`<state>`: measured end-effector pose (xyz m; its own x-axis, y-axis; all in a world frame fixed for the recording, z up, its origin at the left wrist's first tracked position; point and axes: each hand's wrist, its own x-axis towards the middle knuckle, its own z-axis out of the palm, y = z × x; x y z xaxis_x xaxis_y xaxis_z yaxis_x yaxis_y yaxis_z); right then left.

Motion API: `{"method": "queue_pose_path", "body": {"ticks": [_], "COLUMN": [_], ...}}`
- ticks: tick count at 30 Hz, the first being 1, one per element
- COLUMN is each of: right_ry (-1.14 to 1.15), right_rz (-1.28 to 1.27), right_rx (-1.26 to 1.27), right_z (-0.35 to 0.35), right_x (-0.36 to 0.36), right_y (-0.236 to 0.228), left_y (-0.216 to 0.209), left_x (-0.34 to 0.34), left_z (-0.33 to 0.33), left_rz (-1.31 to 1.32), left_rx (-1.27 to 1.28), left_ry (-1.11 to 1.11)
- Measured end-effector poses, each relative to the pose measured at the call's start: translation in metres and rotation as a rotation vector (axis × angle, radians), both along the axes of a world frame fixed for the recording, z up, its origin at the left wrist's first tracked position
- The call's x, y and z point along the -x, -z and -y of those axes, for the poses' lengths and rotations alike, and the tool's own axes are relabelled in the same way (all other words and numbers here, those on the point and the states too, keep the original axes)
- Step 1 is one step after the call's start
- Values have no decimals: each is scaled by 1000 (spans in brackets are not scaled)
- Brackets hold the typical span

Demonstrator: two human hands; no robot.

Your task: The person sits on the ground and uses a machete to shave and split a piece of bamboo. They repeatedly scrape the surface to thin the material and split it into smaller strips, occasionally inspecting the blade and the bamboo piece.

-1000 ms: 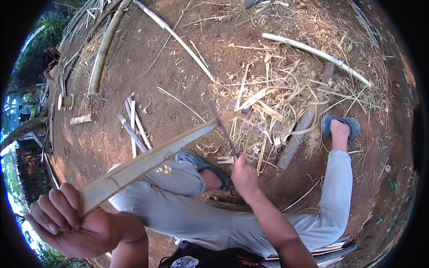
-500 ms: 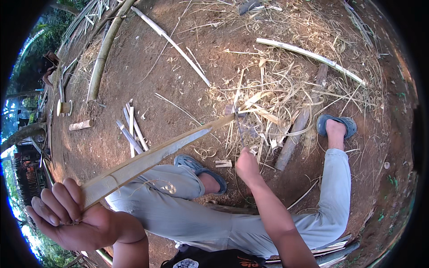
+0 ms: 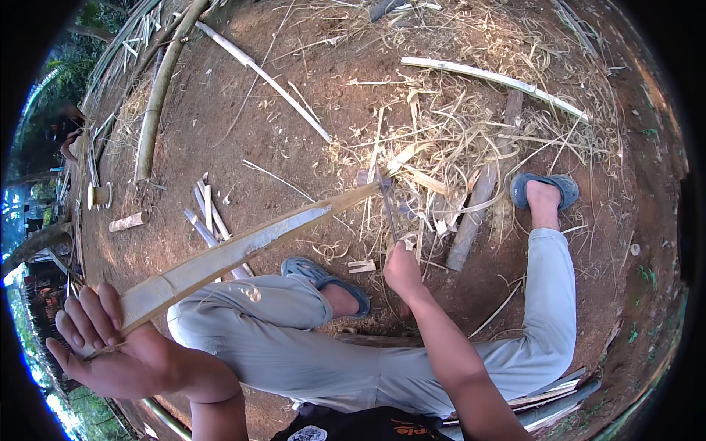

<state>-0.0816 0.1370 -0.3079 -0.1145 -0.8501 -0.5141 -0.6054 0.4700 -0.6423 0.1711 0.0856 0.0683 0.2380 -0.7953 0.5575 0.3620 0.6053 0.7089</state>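
My left hand [image 3: 118,342] is closed round the near end of a long split bamboo strip [image 3: 213,272], pale on its inner face. The strip slants up to the right over my left thigh. Its far end rests by a small dark wooden block [image 3: 363,177], among curled peelings. My right hand [image 3: 403,270] is a fist round the handle of a knife [image 3: 388,207]. The thin dark blade points away from me and lies against the strip's far end. My fingers hide most of the handle.
Pale shavings [image 3: 471,147] are heaped beyond the blade. A log [image 3: 472,217] lies right of my right hand, near my sandalled right foot [image 3: 544,192]. Several cut bamboo pieces [image 3: 208,213] lie at the left. A long pole [image 3: 158,110] stretches behind them, with a person [image 3: 68,128] at far left.
The bamboo strip and my left hand have shifted slightly forward and right over the ground. The knife's blade now leans more to the left. The whole view has also moved a little.
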Motion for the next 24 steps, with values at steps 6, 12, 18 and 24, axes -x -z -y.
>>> {"method": "queue_pose_path", "body": {"ticks": [6, 12, 18, 24], "right_ry": [19, -188, -260, -148], "right_rz": [18, 182, 271, -56], "right_rx": [49, 316, 581, 260], "right_z": [-10, -29, -37, -22], "right_x": [-22, -32, -45, -15], "right_y": [-50, -148, -166, -110], "left_y": [12, 16, 24, 22], "left_x": [-11, -16, -15, -12], "left_z": [4, 4, 8, 12], "left_rz": [-139, -13, 139, 96], "left_rx": [21, 69, 200, 159], "left_ry": [-31, -51, -131, -131]}}
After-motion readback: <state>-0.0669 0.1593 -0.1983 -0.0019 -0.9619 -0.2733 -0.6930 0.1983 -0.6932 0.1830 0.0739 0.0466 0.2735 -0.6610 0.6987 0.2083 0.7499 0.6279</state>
